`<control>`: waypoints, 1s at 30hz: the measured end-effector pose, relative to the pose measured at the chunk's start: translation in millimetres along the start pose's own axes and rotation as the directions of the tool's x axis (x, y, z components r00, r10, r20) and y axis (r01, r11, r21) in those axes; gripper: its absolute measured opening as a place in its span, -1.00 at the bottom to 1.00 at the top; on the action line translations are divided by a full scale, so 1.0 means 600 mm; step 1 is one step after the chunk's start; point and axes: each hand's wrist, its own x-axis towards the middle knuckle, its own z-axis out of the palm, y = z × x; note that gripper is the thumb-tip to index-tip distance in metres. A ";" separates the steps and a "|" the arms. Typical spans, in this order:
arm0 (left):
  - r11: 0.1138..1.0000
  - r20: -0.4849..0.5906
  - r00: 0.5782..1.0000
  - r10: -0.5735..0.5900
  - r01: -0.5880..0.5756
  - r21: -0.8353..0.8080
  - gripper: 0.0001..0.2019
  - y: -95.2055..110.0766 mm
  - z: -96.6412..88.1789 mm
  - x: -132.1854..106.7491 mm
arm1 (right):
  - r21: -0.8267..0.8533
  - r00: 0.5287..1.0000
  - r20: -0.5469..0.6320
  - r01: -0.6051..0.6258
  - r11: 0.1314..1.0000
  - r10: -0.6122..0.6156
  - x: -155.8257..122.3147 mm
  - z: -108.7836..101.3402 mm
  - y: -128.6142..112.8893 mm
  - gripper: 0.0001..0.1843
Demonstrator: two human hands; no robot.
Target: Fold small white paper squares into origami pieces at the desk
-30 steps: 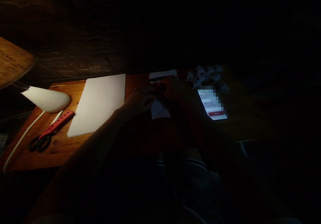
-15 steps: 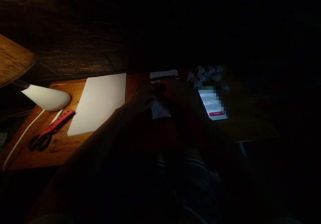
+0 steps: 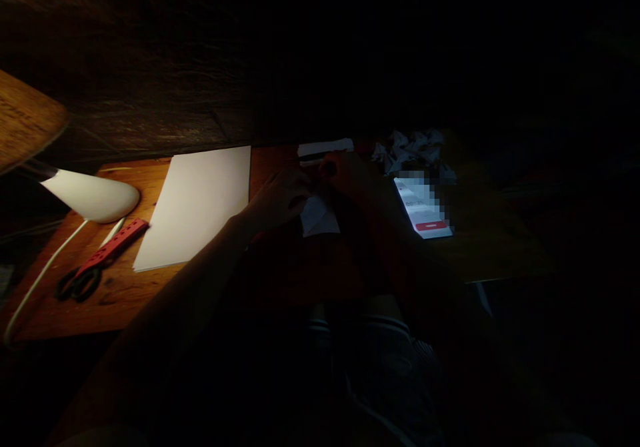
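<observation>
A small piece of folded white paper [image 3: 320, 220] with crease lines lies on the table at the middle, its near end showing below my hands. My left hand [image 3: 281, 197] comes in from the left, fingers bent onto the paper's upper left part. On the other side, my right hand [image 3: 346, 170] is closed, thumb and finger pinching at the paper's far end. That far end is hidden by the fingers and deep shadow. Just beyond my hands lie white paper strips [image 3: 325, 147].
Left of my hands is a stack of white sheets [image 3: 200, 207]. Scissors [image 3: 85, 280] with black handles lie by a red perforated strip [image 3: 113, 243] and a white lamp [image 3: 93, 197] with its cord. A lit phone [image 3: 425, 210] and several folded paper pieces [image 3: 410, 148] are at the right.
My right hand's fingers have shifted slightly at the paper's far end. My left hand stays nearly in place, and the paper's near end looks the same.
</observation>
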 end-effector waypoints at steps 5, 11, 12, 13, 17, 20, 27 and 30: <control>1.000 -0.010 1.000 0.003 -0.003 -0.018 -0.79 -0.003 0.002 -0.001 | 0.004 1.000 -0.011 -0.021 1.000 0.022 0.002 -0.002 0.001 -0.78; 1.000 -0.017 1.000 0.008 -0.009 -0.022 -0.79 -0.003 0.003 0.000 | 0.005 0.998 -0.019 -0.059 0.998 0.059 0.000 -0.008 0.001 -0.80; 1.000 -0.013 1.000 0.005 -0.005 -0.026 -0.78 -0.003 0.002 -0.001 | 0.008 0.998 -0.020 -0.060 0.998 0.060 -0.002 -0.009 0.000 -0.80; 1.000 -0.010 1.000 0.001 -0.001 -0.029 -0.78 -0.002 0.000 -0.001 | 0.012 0.998 -0.018 -0.056 0.998 0.057 -0.003 -0.009 -0.002 -0.81; 1.000 -0.003 1.000 -0.004 0.004 -0.017 -0.76 0.001 -0.004 -0.003 | 0.016 1.000 0.028 -0.002 1.000 0.002 -0.006 -0.007 -0.005 -0.81; 1.000 -0.003 1.000 -0.004 0.004 -0.003 -0.71 0.002 -0.001 -0.004 | 0.015 0.998 0.053 0.016 1.000 -0.017 -0.007 -0.007 -0.005 -0.77; 1.000 -0.039 0.999 -0.011 0.011 0.017 -0.64 -0.002 0.010 -0.003 | 0.032 0.998 0.059 0.016 0.999 -0.018 -0.008 -0.010 -0.004 -0.77; 1.000 -0.024 1.000 -0.007 0.008 0.013 -0.67 0.000 0.000 -0.003 | 0.049 0.998 0.062 0.013 0.999 -0.016 -0.005 -0.006 -0.003 -0.77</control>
